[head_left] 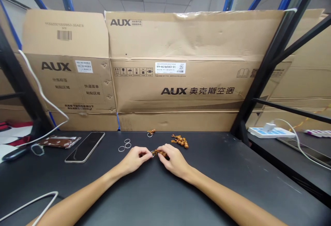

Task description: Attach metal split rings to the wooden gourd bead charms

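Just above the dark tabletop, my left hand (134, 159) pinches a metal key ring, mostly covered by the fingertips. Against it, my right hand (173, 158) grips a brown gourd-shaped pendant (162, 153) with a cord loop. Ring and cord meet between the two hands; whether they are linked cannot be made out. Left of my left hand lie several loose key rings (127, 145). Beyond my right hand is a small group of gourd pendants (184, 142) with cords. Farther back, a pendant (153, 131) rests with a ring at its cord.
A phone (85, 146) and a brown packet (58, 141) lie to the left, near a white cable (49, 103). Cardboard (176, 98) stands along the back edge. Black shelf posts (243, 115) flank the table. A power strip (271, 132) sits at right.
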Demonstrator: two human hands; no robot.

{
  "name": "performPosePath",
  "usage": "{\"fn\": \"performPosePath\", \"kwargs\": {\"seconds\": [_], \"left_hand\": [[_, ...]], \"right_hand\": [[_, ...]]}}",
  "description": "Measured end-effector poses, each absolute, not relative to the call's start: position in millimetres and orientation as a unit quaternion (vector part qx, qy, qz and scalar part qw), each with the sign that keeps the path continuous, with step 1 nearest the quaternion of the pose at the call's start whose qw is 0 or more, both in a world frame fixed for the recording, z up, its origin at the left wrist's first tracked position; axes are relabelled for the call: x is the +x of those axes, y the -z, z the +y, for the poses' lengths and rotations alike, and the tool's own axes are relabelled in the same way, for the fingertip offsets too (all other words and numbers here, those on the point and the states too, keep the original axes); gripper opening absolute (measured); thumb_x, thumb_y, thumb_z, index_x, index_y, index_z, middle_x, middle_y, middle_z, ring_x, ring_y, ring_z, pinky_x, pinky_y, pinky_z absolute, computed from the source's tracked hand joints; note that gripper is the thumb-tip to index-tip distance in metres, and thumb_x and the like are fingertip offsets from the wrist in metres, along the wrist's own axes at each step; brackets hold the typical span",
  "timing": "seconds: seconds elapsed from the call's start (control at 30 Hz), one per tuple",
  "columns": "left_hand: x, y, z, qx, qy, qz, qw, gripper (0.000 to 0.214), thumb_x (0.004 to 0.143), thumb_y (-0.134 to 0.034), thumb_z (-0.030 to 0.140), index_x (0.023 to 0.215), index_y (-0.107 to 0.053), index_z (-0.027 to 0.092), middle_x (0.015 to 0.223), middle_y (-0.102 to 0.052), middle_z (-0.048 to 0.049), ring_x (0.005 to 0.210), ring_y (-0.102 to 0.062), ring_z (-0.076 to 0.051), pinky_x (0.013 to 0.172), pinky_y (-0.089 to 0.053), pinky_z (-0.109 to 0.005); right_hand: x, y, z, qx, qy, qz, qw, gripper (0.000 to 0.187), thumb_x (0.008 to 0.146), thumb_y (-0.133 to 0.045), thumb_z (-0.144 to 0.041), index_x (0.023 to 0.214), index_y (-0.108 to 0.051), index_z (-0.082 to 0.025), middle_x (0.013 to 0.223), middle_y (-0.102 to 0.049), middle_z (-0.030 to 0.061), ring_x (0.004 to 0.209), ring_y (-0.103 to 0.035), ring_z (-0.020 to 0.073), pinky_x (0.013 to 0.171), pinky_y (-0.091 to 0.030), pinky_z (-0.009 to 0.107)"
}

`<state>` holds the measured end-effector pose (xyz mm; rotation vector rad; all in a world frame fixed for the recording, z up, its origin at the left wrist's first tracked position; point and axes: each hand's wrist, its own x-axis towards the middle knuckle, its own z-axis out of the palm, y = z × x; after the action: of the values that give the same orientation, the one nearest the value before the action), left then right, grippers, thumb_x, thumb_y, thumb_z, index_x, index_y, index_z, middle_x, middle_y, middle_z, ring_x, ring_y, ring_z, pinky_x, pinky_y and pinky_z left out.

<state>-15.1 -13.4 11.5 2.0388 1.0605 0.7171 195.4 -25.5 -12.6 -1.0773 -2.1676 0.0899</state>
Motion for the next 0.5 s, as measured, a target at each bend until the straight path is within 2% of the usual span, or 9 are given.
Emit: {"fn": "performPosePath", "kwargs": {"seconds": [0.2, 0.5], "left_hand": [[-15.0, -9.0, -14.0, 0.791, -0.289, 0.400, 0.361, 0.031, 0.084, -0.054, 0.041, 0.078, -0.069, 0.014, 0.082, -0.069, -0.0032, 0.077, -0.058, -0.018, 0.075, -0.044, -0.026], [-15.5, -7.3, -13.3, 0.788, -0.285, 0.411, 0.360, 0.029, 0.082, -0.055, 0.041, 0.075, -0.066, 0.015, 0.075, -0.066, -0.0015, 0.071, -0.055, -0.016, 0.070, -0.042, -0.025]], "right_hand": [[191.2, 8.9, -29.3, -0.397, 0.017, -0.844, 0.360, 0.017, 0.090, -0.048, -0.021, 0.101, -0.061, -0.021, 0.086, -0.062, 0.0048, 0.079, -0.057, 0.0176, 0.073, -0.046, 0.028], [186.5, 13.6, -27.4, -0.355, 0.101, -0.852, 0.371, 0.015, 0.090, -0.050, -0.019, 0.099, -0.061, -0.018, 0.078, -0.058, 0.0043, 0.072, -0.051, 0.0171, 0.068, -0.041, 0.029]]}}
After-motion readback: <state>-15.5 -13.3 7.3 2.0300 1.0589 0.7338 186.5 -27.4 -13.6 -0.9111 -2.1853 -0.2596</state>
